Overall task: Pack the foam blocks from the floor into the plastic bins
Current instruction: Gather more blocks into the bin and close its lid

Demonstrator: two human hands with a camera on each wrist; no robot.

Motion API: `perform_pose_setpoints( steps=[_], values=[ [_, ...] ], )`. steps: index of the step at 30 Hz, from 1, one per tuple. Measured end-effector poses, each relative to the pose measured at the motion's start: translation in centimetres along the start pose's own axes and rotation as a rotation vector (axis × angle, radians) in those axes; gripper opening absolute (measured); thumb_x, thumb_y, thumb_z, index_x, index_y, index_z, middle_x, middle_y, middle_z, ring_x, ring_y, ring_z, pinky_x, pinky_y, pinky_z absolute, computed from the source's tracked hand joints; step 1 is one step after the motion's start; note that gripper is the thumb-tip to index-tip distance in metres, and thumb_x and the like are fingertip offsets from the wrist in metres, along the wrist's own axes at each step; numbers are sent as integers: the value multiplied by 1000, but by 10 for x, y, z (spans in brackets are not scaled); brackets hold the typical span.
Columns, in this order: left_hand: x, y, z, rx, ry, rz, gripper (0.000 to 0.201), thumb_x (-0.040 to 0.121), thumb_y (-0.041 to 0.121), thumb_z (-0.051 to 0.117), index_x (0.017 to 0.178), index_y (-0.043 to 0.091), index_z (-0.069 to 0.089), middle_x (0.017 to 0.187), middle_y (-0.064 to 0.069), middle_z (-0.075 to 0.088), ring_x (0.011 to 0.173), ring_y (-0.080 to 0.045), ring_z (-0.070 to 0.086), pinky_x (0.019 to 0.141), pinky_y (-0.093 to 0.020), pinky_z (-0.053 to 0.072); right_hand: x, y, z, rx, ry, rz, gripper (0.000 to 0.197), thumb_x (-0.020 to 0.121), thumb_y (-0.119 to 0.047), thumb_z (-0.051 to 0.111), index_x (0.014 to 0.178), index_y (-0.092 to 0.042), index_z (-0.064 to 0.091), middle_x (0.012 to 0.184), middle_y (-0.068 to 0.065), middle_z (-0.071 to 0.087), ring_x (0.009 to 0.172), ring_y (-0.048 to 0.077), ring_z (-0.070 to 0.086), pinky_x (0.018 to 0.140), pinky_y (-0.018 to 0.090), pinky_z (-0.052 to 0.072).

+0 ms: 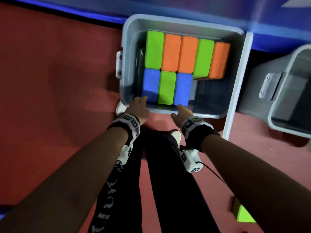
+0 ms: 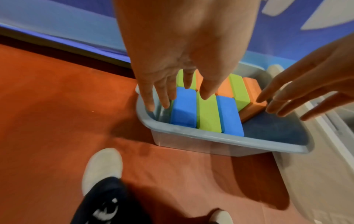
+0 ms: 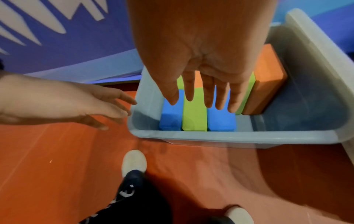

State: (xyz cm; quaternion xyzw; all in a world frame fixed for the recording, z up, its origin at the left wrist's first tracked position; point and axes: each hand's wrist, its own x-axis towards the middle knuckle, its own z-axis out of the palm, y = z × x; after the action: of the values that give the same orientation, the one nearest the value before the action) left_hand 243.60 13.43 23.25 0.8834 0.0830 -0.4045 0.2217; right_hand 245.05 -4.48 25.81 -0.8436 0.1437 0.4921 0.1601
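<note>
A grey-blue plastic bin (image 1: 127, 64) stands on the red floor and holds two rows of foam blocks. The back row is green, orange, orange, green, then an orange block (image 1: 219, 59) that leans. The front row is a blue block (image 1: 150, 84), a green block (image 1: 166, 88) and a blue block (image 1: 182, 88). My left hand (image 1: 139, 105) hovers at the bin's near left corner with fingers straight and spread, holding nothing. My right hand (image 1: 182, 110) hangs over the near rim by the right blue block (image 3: 220, 121), also empty. One loose green block (image 1: 242, 213) lies on the floor at my right.
A second grey bin (image 1: 286, 91) stands to the right, beyond a white upright strip (image 1: 235, 84). A blue wall (image 1: 185, 9) runs behind the bins. My legs and white shoes (image 2: 103, 165) are just in front of the bin. The bin's front right corner floor (image 3: 298, 109) is bare.
</note>
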Motion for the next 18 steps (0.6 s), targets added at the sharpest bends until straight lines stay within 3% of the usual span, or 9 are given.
perform_pose_setpoints(
  steps=[3, 8, 12, 18],
  values=[
    [-39, -12, -7, -96, -6, -90, 59, 93, 18, 49, 147, 13, 27, 147, -17, 33, 131, -33, 41, 107, -36, 34, -34, -5, -8, -83, -19, -96, 50, 92, -24, 52, 138, -10, 41, 137, 20, 46, 127, 33, 43, 100, 32, 36],
    [-100, -34, 0, -160, 109, -120, 53, 93, 21, 51, 143, 14, 34, 137, -19, 43, 120, -36, 51, 100, -39, 42, -63, -13, -7, -280, 2, -170, 51, 94, -25, 51, 141, -11, 38, 141, 19, 43, 129, 32, 43, 102, 32, 35],
    [-155, -82, 30, -300, 96, -220, 56, 94, 23, 50, 146, 18, 29, 140, -16, 40, 120, -33, 51, 98, -37, 41, -88, -36, 32, -418, 9, -170, 51, 92, -26, 53, 139, -14, 40, 137, 18, 47, 125, 32, 47, 103, 34, 37],
    [-233, -175, 95, -497, 91, -314, 59, 94, 23, 48, 148, 16, 24, 141, -19, 36, 120, -38, 49, 100, -44, 41, -131, -90, 139, -678, -78, -304, 53, 92, -27, 54, 140, -14, 37, 134, 19, 47, 123, 33, 47, 99, 33, 37]
  ],
)
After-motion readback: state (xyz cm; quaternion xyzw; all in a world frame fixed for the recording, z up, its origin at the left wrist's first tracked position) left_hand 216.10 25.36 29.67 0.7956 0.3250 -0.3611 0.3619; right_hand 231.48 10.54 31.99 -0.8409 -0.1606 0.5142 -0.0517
